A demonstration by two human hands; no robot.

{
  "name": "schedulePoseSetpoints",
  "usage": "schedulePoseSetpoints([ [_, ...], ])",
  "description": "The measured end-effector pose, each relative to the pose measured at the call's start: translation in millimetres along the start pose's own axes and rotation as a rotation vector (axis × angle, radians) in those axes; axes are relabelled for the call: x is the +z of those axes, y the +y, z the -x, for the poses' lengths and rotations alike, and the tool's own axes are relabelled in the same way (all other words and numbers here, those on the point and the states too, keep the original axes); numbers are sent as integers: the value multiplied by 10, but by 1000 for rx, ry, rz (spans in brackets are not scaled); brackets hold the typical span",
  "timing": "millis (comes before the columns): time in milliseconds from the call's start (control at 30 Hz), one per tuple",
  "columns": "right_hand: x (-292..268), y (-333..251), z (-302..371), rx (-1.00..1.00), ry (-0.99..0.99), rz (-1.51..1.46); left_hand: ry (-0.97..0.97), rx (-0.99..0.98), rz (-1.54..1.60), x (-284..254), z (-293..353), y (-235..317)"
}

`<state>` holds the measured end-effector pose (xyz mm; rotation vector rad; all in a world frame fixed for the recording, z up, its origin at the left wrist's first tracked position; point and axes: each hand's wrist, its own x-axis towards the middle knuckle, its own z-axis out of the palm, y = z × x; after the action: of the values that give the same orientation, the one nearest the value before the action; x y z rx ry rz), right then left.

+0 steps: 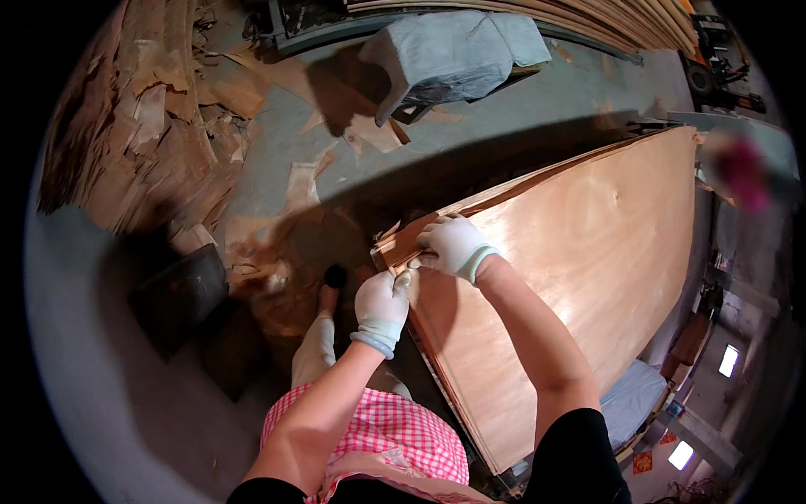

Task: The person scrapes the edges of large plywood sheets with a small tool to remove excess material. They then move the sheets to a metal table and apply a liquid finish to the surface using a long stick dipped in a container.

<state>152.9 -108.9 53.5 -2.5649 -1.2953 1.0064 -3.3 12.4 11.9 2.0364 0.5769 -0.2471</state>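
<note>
A large stack of thin wood veneer sheets (588, 244) lies in front of me and stretches off to the right, its top sheet smooth and light brown. At the stack's near left corner, my left hand (382, 301) in a white glove is closed on the sheet edge, its thumb on top. Just beside it, my gloved right hand (454, 245) has curled fingers and grips the veneer at the same corner, casting a shadow on the sheet. The two thumbs almost meet. What lies under the fingers is mostly hidden.
Torn veneer scraps (159, 109) are heaped at the far left, with more on the floor. A plastic-covered stool-like object (453, 59) stands beyond the stack. Long boards (588, 21) lie at the back. A blurred person (739, 172) is at the far right.
</note>
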Motion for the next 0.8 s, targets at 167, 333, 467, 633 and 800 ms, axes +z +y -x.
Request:
schedulePoseSetpoints([
  [167, 30, -5, -95, 61, -36, -14, -23, -181, 69, 3, -66, 64],
  [333, -101, -36, -247, 180, -204, -80, -50, -331, 129, 37, -118, 48],
  [467, -206, -24, -311, 262, -316, -162, -36, -341, 84, 24, -153, 129],
  [633, -257, -119, -238, 208, -208, -83, -29, -252, 92, 15, -107, 87],
  [800, -221, 41, 35, 104, 4, 37, -2, -20, 0, -7, 69, 86],
])
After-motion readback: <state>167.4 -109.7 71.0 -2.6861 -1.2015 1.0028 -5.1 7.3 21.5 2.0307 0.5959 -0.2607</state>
